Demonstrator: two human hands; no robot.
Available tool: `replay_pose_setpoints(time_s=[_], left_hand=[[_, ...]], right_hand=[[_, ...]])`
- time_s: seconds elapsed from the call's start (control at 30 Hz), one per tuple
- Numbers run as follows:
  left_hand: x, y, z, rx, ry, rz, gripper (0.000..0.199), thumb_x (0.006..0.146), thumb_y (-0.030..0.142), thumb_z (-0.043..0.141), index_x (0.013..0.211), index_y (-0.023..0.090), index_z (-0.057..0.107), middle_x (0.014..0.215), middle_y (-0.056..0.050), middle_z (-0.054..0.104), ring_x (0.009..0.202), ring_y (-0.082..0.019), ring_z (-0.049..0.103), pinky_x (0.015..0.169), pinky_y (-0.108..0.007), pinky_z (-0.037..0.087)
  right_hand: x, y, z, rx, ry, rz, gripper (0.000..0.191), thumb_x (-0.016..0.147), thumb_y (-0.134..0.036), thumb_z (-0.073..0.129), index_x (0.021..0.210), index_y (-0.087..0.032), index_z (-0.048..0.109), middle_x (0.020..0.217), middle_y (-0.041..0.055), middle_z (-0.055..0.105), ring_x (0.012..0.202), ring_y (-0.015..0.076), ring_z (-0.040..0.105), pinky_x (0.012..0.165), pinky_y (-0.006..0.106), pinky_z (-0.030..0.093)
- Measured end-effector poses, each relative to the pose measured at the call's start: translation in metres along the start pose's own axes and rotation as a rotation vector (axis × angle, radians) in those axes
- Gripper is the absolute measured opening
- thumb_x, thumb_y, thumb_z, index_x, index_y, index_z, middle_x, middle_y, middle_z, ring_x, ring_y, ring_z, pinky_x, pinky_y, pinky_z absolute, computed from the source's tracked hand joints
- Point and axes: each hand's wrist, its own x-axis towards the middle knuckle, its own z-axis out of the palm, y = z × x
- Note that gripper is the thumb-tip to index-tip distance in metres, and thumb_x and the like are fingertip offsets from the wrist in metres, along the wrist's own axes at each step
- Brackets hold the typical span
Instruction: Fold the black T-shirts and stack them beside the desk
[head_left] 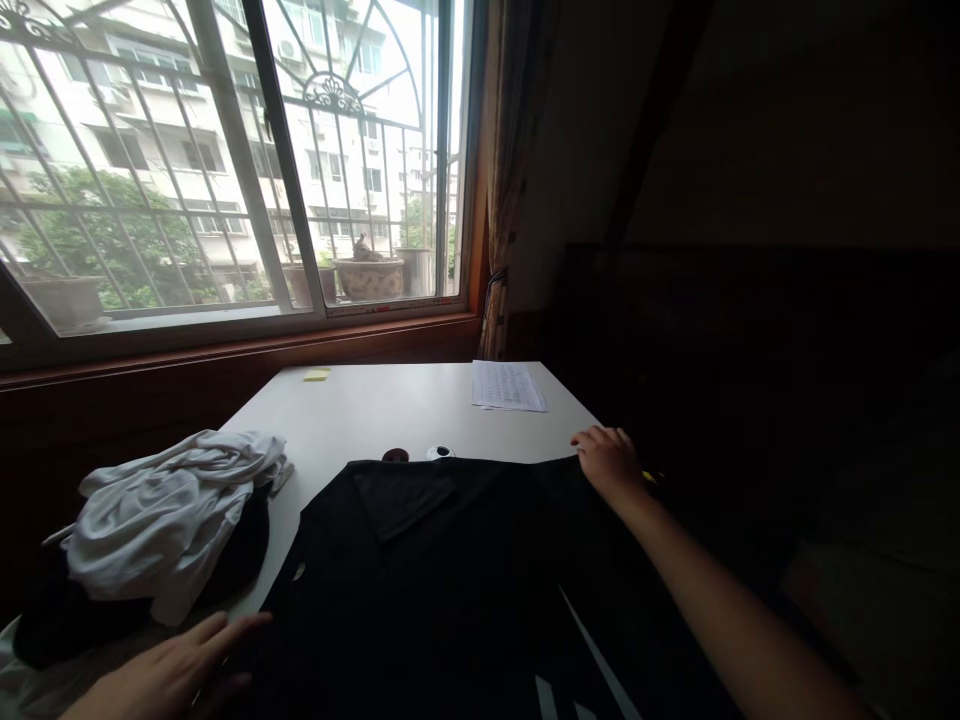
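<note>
A black shirt (465, 570) is spread over the near part of the white table, with a folded flap near its far edge and pale stripes low on its right side. My right hand (611, 462) is at the shirt's far right corner, its fingers curled over the cloth at the table's edge. At the shirt's near left edge is my left hand (172, 660), its index finger stretched out onto the dark fabric. The lower fingers of that hand are partly lost in shadow.
A heap of white cloth (165, 510) lies left on dark fabric. On the white table (375, 410) are papers (508, 385), a yellow note (316, 375), a brown round item (395, 455) and a white round item (440, 452). Behind stand a barred window and a curtain (496, 200).
</note>
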Motion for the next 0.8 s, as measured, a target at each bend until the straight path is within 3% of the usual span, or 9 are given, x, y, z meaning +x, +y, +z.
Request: replay_pose_setpoints(time_s=[0.13, 0.2, 0.3, 0.43, 0.53, 0.7, 0.8], left_hand=[[0.054, 0.073, -0.038, -0.087, 0.001, 0.203, 0.051, 0.087, 0.05, 0.057, 0.138, 0.051, 0.056, 0.139, 0.006, 0.062, 0.127, -0.03, 0.059, 0.108, -0.041, 0.049], [0.089, 0.103, -0.042, -0.107, 0.013, 0.289, 0.05, 0.091, 0.047, 0.054, 0.14, 0.044, 0.056, 0.147, 0.005, 0.055, 0.13, -0.028, 0.056, 0.114, -0.041, 0.043], [0.142, 0.129, -0.031, -0.034, 0.07, 0.323, 0.05, 0.095, 0.043, 0.05, 0.144, 0.031, 0.054, 0.153, -0.002, 0.049, 0.138, -0.029, 0.048, 0.118, -0.044, 0.034], [0.2, 0.138, -0.015, -0.013, 0.152, 0.235, 0.046, 0.098, 0.033, 0.047, 0.14, 0.019, 0.056, 0.15, -0.012, 0.051, 0.141, -0.029, 0.043, 0.118, -0.041, 0.031], [0.231, 0.132, -0.011, -0.037, 0.178, 0.138, 0.045, 0.097, 0.032, 0.045, 0.137, 0.013, 0.056, 0.138, -0.019, 0.057, 0.13, -0.033, 0.052, 0.111, -0.046, 0.037], [0.258, 0.119, -0.011, -0.119, 0.126, 0.053, 0.059, 0.089, 0.04, 0.059, 0.14, 0.011, 0.051, 0.112, -0.016, 0.069, 0.103, -0.029, 0.067, 0.093, -0.037, 0.05], [0.261, 0.114, -0.012, -0.159, 0.083, 0.06, 0.052, 0.084, 0.036, 0.065, 0.132, 0.016, 0.057, 0.106, -0.011, 0.073, 0.099, -0.026, 0.069, 0.086, -0.031, 0.052]], right_hand=[[-0.011, -0.053, 0.01, 0.053, -0.059, -0.117, 0.036, 0.095, -0.017, 0.042, 0.114, -0.018, 0.072, 0.125, 0.0139, 0.065, 0.119, 0.0298, 0.053, 0.112, 0.044, 0.029], [-0.021, -0.086, 0.018, 0.095, -0.123, -0.192, 0.04, 0.098, -0.023, 0.039, 0.126, -0.016, 0.067, 0.135, 0.0136, 0.062, 0.128, 0.0281, 0.051, 0.116, 0.041, 0.028], [-0.035, -0.136, 0.032, 0.167, -0.231, -0.292, 0.049, 0.101, -0.035, 0.039, 0.142, -0.013, 0.056, 0.152, 0.0127, 0.05, 0.141, 0.0268, 0.042, 0.12, 0.04, 0.025], [-0.045, -0.186, 0.043, 0.247, -0.344, -0.357, 0.062, 0.102, -0.053, 0.035, 0.151, -0.016, 0.044, 0.162, 0.0098, 0.036, 0.149, 0.0277, 0.031, 0.122, 0.044, 0.022], [-0.046, -0.205, 0.049, 0.283, -0.384, -0.344, 0.068, 0.102, -0.058, 0.027, 0.156, -0.017, 0.036, 0.165, 0.01, 0.029, 0.152, 0.0285, 0.025, 0.123, 0.049, 0.019], [-0.046, -0.216, 0.059, 0.303, -0.4, -0.298, 0.065, 0.104, -0.054, 0.026, 0.156, -0.017, 0.035, 0.167, 0.009, 0.021, 0.154, 0.0294, 0.016, 0.124, 0.052, 0.009], [-0.045, -0.217, 0.063, 0.304, -0.406, -0.292, 0.061, 0.104, -0.051, 0.029, 0.155, -0.019, 0.038, 0.167, 0.0069, 0.021, 0.154, 0.0286, 0.015, 0.124, 0.051, 0.008]])
